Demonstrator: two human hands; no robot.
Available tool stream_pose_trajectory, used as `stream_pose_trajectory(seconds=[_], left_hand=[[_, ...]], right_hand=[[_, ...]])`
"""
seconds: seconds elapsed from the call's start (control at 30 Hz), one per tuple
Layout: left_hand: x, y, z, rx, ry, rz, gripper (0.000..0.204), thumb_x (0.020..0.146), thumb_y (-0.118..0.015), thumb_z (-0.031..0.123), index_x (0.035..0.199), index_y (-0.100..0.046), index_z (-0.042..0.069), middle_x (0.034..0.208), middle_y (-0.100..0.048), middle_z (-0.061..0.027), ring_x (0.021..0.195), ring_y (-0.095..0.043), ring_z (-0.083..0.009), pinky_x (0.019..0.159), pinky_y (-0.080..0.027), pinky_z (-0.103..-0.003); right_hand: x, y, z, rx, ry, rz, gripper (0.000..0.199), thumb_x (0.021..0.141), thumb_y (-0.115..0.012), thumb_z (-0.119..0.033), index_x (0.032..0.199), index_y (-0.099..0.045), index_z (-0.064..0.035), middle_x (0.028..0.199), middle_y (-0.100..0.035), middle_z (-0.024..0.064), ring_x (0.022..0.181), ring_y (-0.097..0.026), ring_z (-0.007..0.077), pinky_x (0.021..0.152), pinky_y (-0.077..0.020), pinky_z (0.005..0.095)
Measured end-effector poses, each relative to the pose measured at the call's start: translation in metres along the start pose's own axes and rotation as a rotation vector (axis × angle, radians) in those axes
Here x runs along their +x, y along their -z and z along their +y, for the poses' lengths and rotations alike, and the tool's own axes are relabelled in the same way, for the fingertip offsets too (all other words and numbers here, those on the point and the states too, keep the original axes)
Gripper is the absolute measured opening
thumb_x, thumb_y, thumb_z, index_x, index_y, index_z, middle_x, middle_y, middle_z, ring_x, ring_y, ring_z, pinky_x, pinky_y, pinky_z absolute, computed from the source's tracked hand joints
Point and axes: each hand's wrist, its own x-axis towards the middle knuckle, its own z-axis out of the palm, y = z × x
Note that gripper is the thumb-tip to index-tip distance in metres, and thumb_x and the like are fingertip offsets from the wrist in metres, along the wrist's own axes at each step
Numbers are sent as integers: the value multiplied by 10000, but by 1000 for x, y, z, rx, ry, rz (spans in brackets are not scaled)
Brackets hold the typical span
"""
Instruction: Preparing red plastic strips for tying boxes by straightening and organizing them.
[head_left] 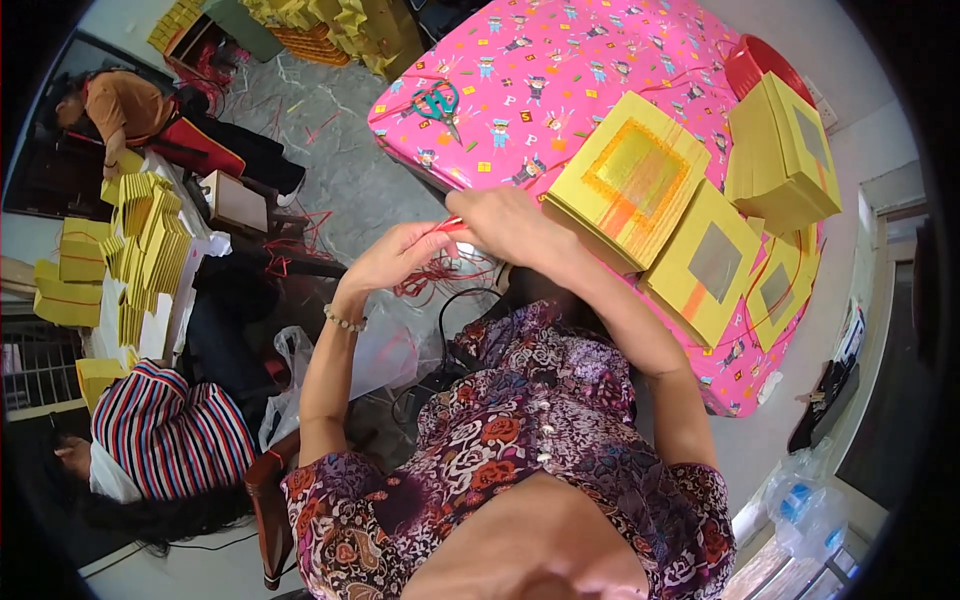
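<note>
Both hands meet at the near left edge of the worktop, which is covered in pink patterned cloth: the left hand and the right hand each pinch in a closed grip the thin red string stretched between them. Just right of the right hand lies one yellow paper stack with a gold square, with two silver-squared yellow stacks nearer right and one taller yellow stack far right. One pair of green-handled scissors lies far left on the worktop, and two other persons sit on the floor at left, beside more yellow paper bundles.
</note>
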Motion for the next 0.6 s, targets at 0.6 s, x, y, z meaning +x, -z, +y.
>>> stream_pose_trajectory(seconds=[0.6], left_hand=[[35,-36,23,-153,-281,625,365,995,-420,332,1031,-624,32,558,-346,77,501,-321,-30,454,-254,-230]], right_hand=[[4,16,24,662,-256,486,208,926,-555,-222,967,-571,-18,829,-600,57,751,-590,142,669,-465,281]])
